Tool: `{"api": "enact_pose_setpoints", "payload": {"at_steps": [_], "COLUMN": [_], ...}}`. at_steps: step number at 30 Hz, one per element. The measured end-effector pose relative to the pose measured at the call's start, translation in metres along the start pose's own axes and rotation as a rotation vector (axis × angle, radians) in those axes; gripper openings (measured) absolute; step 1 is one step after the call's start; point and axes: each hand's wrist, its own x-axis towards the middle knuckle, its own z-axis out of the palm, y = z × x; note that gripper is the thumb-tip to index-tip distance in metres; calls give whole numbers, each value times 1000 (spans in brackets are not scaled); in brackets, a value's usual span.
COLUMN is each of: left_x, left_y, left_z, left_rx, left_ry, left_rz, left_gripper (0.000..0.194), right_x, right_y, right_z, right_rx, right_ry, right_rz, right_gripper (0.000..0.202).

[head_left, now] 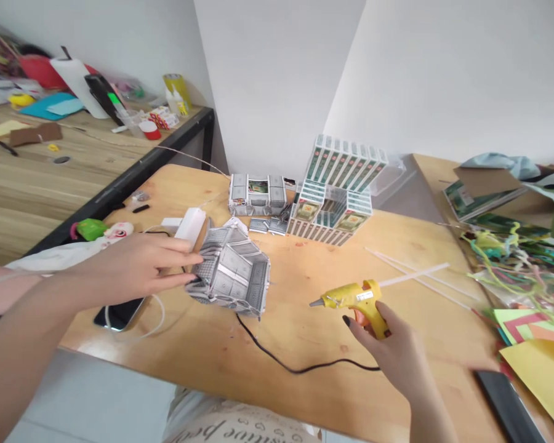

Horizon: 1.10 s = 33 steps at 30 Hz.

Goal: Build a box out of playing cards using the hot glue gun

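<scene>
My left hand [138, 264] is at the left side of a grey patterned cardboard model [233, 271], its fingers and thumb closed on the edge. The model is box-like with an open hollow facing up toward me, and it rests tilted on the table. In my right hand [399, 347] is a yellow hot glue gun [353, 296], held by its handle with the nozzle pointing left toward the model. A clear glue stick [415, 275] sticks out of its back end. A black cord [300, 371] curves over the tabletop below the model.
Behind stand a second grey cardboard piece [257, 194] and a stack of green-and-white card boxes [344, 184]. A white power strip [191, 227] and a phone [120, 314] lie left. Loose glue sticks [420, 280], coloured paper [540, 369] and a dark flat object [508, 403] lie right.
</scene>
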Motion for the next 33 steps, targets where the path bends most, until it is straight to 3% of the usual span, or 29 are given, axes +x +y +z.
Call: {"api": "enact_pose_setpoints", "payload": {"at_steps": [1,2,6,10,14,17,21,24,29,33], "left_x": [-6,-13,-32,-37,-33,-31,-30,-31,-32,-31], "left_y": [-6,-10,-8,9,15,14,13,13,14,15], "left_z": [4,10,45,96,146,172,187,192,199,198], "left_rx": [-30,-56,-126,-243,-405,-444,-484,-501,-512,-517], "left_ry": [-110,-149,-108,-57,3,34,43,60,101,113], "left_rz": [74,75,-59,-220,-297,-299,-297,-317,-353,-353], "left_gripper": [35,34,33,28,25,28,26,28,32,29], "right_x": [-1,-3,-4,0,4,4,4,9,24,41], "right_y": [2,2,-2,-4,3,11,25,36,46,52], "right_z": [3,6,17,22,21,18,20,29,50,62], "right_rx": [19,33,60,147,273,289,262,291,372,268], "right_ry": [-8,-5,120,262,349,391,421,374,303,332], "right_rz": [29,57,178,307,381,414,480,500,399,399], "right_gripper": [31,32,35,40,39,38,39,42,41,27]}}
